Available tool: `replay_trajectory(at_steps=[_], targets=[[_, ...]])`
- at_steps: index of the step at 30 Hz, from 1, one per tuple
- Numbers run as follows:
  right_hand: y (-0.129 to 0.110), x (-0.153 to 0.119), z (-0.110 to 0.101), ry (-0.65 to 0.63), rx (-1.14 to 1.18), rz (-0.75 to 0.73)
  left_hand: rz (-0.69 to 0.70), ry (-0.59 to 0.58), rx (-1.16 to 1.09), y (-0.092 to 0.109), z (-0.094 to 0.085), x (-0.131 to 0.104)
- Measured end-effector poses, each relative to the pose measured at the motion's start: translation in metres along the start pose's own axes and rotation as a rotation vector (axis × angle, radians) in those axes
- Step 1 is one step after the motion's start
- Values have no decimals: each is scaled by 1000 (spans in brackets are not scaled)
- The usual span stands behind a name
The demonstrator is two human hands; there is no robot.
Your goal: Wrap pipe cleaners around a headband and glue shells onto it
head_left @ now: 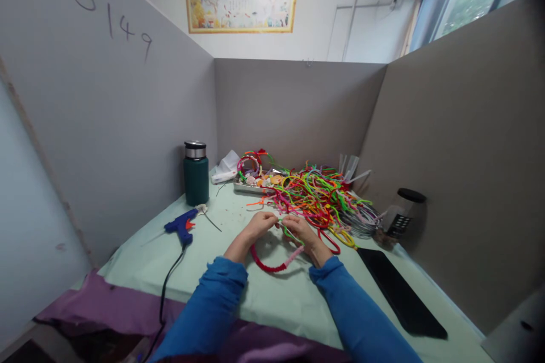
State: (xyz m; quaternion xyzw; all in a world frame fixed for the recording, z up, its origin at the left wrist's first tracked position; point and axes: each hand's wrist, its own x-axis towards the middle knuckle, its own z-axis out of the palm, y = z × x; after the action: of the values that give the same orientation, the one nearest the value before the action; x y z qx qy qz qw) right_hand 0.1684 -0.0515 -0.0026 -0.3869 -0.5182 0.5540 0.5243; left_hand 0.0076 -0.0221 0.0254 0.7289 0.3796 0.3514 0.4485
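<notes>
Over the middle of the table, my left hand (260, 224) and my right hand (300, 231) meet fingertip to fingertip, both closed. Between them they hold the far side of a hoop (272, 269) wrapped in red and pink fuzzy pipe cleaner; its near side curves below my wrists. A green pipe cleaner (291, 233) runs from my right fingers down toward the pink end. My fingers partly hide the hoop's far side. Just beyond my hands lies a large tangle of coloured pipe cleaners (317, 190).
A blue glue gun (181, 227) with a trailing cord lies left, near a dark green bottle (196, 178). At the back stands a metal tray (251, 188) of small pieces. On the right are a flat black object (400, 292) and a clear jar (402, 212). Grey partitions (298, 108) enclose the table.
</notes>
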Motion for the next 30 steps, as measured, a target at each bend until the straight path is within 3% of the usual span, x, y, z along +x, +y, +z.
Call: replay_trajectory(at_steps=[6,16,22,30], targets=[[2,2,1,-46,181,-6,3,-123,-65,-3,1,0],[-2,-1,4,-79,221,46,105,-5,-9,-15,6,7],[-12,-9,8,-121,247,82,39,-71,-228,-6,2,1],[1,0,1,-215,260,87,-5,-93,-463,2,-4,-5]])
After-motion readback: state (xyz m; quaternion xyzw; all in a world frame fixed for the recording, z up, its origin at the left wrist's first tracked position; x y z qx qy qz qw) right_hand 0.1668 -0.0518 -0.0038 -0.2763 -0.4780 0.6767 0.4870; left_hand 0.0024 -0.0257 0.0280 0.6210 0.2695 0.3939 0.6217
